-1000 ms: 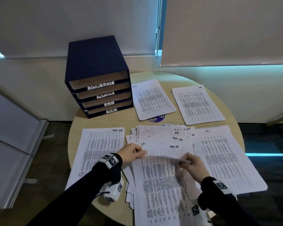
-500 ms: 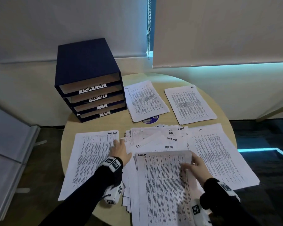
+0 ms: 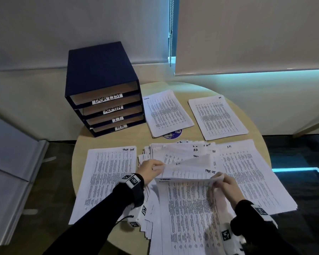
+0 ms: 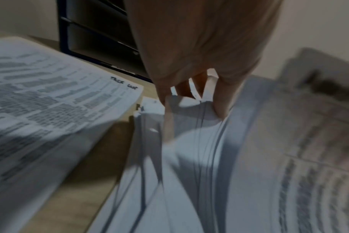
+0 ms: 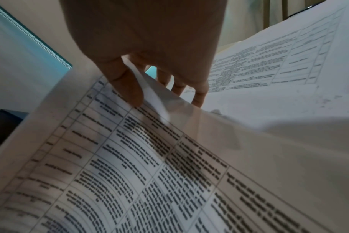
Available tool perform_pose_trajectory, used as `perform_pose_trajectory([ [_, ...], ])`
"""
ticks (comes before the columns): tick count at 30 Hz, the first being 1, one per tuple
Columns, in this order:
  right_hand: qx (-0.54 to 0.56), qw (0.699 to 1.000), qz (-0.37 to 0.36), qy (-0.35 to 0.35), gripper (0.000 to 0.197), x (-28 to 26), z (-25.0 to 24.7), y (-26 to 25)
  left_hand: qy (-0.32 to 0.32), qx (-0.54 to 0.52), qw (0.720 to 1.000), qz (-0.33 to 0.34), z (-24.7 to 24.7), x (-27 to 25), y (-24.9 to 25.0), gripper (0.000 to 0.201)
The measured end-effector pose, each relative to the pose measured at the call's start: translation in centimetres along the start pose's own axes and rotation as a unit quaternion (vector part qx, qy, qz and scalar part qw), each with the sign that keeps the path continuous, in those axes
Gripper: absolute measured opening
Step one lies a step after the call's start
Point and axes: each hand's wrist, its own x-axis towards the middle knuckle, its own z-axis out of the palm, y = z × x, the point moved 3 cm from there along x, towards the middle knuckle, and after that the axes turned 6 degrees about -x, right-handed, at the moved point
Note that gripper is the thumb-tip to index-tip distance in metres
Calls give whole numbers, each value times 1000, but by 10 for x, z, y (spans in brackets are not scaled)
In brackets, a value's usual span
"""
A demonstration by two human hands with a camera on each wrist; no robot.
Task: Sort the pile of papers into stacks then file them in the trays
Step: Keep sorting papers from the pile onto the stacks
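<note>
Round table, mid-frame; trays upper left of it. Pile lower centre, between both hands. Left hand at pile's left edge, pinching lifted sheets. Right hand at their right corner, thumb and fingers gripping top sheet. Sorted stacks around.

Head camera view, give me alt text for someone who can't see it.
Both hands, left and right, lift the top sheet off a messy central paper pile on a round table, with four sorted stacks around it and a blue four-tray organizer behind.
</note>
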Motion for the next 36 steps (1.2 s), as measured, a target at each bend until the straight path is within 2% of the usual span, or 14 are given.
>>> perform_pose_trajectory([
  [3, -35, 999, -1, 7, 16, 5, -4, 8, -61, -15, 998, -12, 25, -2, 10, 32],
  [5, -42, 999, -1, 7, 16, 4, -4, 12, -117, 30, 993, -2, 37, -5, 15, 43],
  [7, -36, 999, 3, 14, 16, 2, -4, 14, -133, -6, 991, -17, 42, -7, 11, 54],
  [9, -33, 999, 8, 21, 18, 0, -4, 16, -90, -78, 992, -35, 37, -4, -2, 51],
  [12, -50, 998, 10, 26, 21, 3, -4, 21, 92, -51, 993, -58, 17, 11, -34, 36],
  [13, -57, 998, 9, 26, 21, 4, -4, 22, 120, -41, 989, -77, 11, 15, -42, 35],
  [16, -80, 996, 3, 26, 25, 6, -2, 21, 85, -60, 989, -107, 6, 27, -48, 42],
  [19, -88, 996, 2, 18, 25, 5, 1, 17, 74, -81, 988, -110, 4, 43, -42, 71],
  [21, -82, 996, 7, 17, 24, 6, 2, 16, 87, -84, 984, -130, 4, 58, -43, 81],
  [26, -89, 996, 14, 17, 23, 8, 2, 15, 129, -175, 963, -156, -3, 68, -33, 72],
  [28, -90, 996, 20, 16, 21, 10, 2, 17, 156, -163, 966, -126, -3, 59, -24, 65],
  [31, -82, 996, 27, 16, 19, 10, 3, 18, 185, -34, 981, -45, -1, 40, -12, 63],
  [33, -79, 996, 26, 19, 20, 9, 2, 14, 163, 49, 985, 11, 6, 32, -9, 53],
  [36, -82, 996, 31, 20, 23, 10, 0, 12, 90, 73, 991, 64, 14, 23, -7, 26],
])
